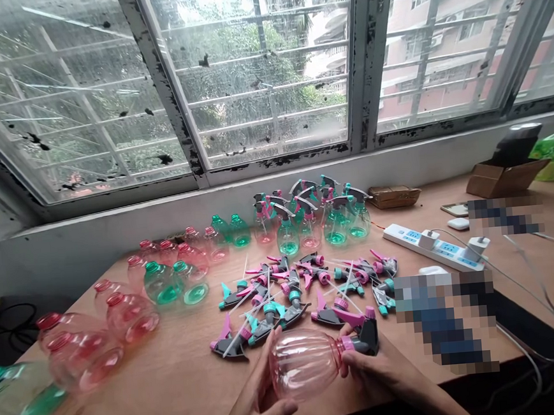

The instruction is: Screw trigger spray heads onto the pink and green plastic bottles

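Observation:
A clear pink spray bottle [304, 361] lies on its side near the table's front edge. My left hand [258, 401] is wrapped round its body. My right hand [383, 372] pinches the bottle's neck, where a grey and pink trigger head [364, 338] sits. Just beyond the bottle lies a heap of several loose trigger heads [293, 289] in pink, teal and grey, with thin white dip tubes.
Several open pink and green bottles [126, 312] lie along the left of the wooden table [185, 381]. Several bottles with trigger heads [311, 221] stand near the window sill. A white power strip [428, 247], cables, cardboard box [500, 177] and blurred items are on the right.

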### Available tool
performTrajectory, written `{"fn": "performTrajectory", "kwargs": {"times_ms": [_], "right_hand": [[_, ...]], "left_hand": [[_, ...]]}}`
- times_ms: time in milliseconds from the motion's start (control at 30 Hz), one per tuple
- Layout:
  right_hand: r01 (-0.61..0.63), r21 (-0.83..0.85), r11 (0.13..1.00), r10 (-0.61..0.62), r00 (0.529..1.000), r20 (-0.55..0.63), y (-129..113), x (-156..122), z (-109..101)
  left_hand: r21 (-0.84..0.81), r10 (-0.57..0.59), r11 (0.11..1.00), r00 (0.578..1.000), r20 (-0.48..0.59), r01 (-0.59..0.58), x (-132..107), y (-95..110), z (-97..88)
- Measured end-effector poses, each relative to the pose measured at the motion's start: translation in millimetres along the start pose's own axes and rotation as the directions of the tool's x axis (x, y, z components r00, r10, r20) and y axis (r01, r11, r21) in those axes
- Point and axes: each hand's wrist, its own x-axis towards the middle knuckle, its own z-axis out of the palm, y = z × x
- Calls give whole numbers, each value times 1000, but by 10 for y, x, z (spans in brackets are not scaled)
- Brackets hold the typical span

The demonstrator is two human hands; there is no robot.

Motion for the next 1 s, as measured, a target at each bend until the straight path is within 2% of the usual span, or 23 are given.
{"fn": "performTrajectory", "kwargs": {"times_ms": [67,233,400,600,867,1000], "right_hand": [[5,7,1000,-5,1000,-8,13,7,-4],[26,5,1000,-26,999,-37,24,3,-10],[18,8,1000,-18,1000,-17,-19,-10,-1],[21,11,1000,-21,1000,-17,-22,-22,4],[-28,-30,999,27,999,-36,-11,-25,1],[-6,-22,1000,6,1000,-14,1,-18,-10]], "left_hand": [[42,20,999,1000,-7,-20,7,-33,-7],[71,-25,997,999,-28,27,-12,17,32],[-58,4,998,1000,5,-4,-19,11,25],[37,20,999,1000,-3,-20,20,-27,6],[-32,46,998,999,1,-46,-8,-117,-24],[51,40,998,999,21,-41,-4,-98,-26]]}}
